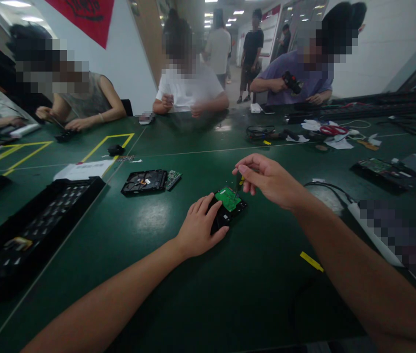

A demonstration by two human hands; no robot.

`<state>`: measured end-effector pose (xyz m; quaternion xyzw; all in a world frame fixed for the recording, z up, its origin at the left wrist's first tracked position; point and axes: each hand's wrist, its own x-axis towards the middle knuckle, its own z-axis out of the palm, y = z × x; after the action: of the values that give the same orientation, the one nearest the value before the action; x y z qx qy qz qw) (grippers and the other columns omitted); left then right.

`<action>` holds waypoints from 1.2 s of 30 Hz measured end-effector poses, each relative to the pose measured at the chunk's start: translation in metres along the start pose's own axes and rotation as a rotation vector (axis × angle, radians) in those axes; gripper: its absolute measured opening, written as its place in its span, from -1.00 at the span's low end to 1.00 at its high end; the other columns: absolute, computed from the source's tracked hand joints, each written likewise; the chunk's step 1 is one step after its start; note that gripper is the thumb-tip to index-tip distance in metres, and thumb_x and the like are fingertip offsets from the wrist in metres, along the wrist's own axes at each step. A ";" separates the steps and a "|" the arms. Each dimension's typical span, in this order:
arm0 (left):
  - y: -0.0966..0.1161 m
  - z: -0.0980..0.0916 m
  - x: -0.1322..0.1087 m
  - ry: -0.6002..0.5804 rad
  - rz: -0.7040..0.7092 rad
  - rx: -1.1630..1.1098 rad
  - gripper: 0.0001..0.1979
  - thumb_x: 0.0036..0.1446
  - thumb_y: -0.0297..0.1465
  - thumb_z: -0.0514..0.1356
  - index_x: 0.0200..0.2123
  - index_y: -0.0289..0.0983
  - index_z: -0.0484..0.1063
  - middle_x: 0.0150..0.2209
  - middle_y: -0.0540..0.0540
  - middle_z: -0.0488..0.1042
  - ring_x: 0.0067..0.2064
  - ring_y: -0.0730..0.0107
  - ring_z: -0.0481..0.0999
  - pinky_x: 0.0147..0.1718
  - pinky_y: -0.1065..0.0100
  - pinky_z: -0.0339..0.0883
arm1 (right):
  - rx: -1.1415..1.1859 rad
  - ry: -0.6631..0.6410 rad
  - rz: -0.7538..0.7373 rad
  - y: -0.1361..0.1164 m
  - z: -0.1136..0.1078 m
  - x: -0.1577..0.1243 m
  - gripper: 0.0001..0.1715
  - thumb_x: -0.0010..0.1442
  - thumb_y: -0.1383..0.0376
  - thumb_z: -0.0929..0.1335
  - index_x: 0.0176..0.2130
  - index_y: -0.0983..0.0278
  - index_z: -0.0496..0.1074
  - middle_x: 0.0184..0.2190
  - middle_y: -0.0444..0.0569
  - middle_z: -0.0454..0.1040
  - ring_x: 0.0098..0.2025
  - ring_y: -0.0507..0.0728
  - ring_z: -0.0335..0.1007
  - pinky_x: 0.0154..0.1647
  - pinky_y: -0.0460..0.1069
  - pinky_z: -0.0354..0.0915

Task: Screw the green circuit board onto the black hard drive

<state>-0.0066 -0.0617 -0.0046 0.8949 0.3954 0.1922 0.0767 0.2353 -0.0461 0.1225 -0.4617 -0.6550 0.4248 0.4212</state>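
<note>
A black device with a green circuit board (228, 198) lies on the dark green table (178, 294). My left hand (200, 225) rests over its left side, fingers spread along the black casing. Above its right side, my right hand (263, 179) pinches a small screwdriver (241, 182) with a yellow and dark handle, its thin shaft pointing down at the green board. Small bits lie on the table just behind the board.
A black drive (144, 182) with a loose circuit board (173, 179) lies left of centre. A long black tray (35, 230) sits further left, a white power strip (373, 233) right. Another opened device (380, 171) is behind it. People work across the table.
</note>
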 end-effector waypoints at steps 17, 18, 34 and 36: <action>0.001 -0.001 0.000 -0.005 -0.003 0.015 -0.27 0.30 -0.03 0.20 0.41 -0.23 0.19 0.48 -0.34 0.08 0.45 -0.20 0.13 0.36 -0.21 0.13 | -0.058 0.016 -0.002 -0.002 -0.004 0.000 -0.78 0.32 0.17 0.44 -0.15 0.26 0.46 -0.23 -0.01 0.58 -0.46 0.00 0.43 -0.55 -0.10 0.31; 0.001 0.000 0.000 -0.002 -0.002 0.014 -0.28 0.31 -0.03 0.20 0.41 -0.23 0.19 0.48 -0.34 0.07 0.45 -0.20 0.13 0.36 -0.21 0.12 | -0.053 0.016 0.001 -0.001 -0.003 0.000 -0.75 0.31 0.15 0.46 -0.16 0.26 0.45 -0.28 -0.03 0.57 -0.46 0.00 0.44 -0.54 -0.10 0.33; 0.001 0.000 0.000 0.010 0.003 0.000 -0.29 0.31 -0.05 0.20 0.41 -0.19 0.18 0.48 -0.32 0.08 0.45 -0.20 0.14 0.34 -0.24 0.15 | -0.109 0.031 -0.022 -0.009 -0.002 -0.002 -0.67 0.29 0.03 0.46 -0.19 0.25 0.52 -0.36 -0.07 0.54 -0.44 0.02 0.38 -0.46 -0.07 0.33; 0.001 -0.001 0.000 0.008 0.005 -0.002 -0.28 0.31 -0.04 0.20 0.41 -0.20 0.18 0.48 -0.32 0.08 0.45 -0.20 0.14 0.35 -0.23 0.15 | -0.131 0.008 -0.019 -0.010 -0.003 -0.003 -0.66 0.29 0.02 0.45 -0.19 0.25 0.54 -0.42 -0.10 0.51 -0.46 0.02 0.36 -0.48 -0.07 0.27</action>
<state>-0.0059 -0.0622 -0.0035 0.8949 0.3934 0.1965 0.0757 0.2364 -0.0504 0.1319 -0.4837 -0.6839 0.3751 0.3970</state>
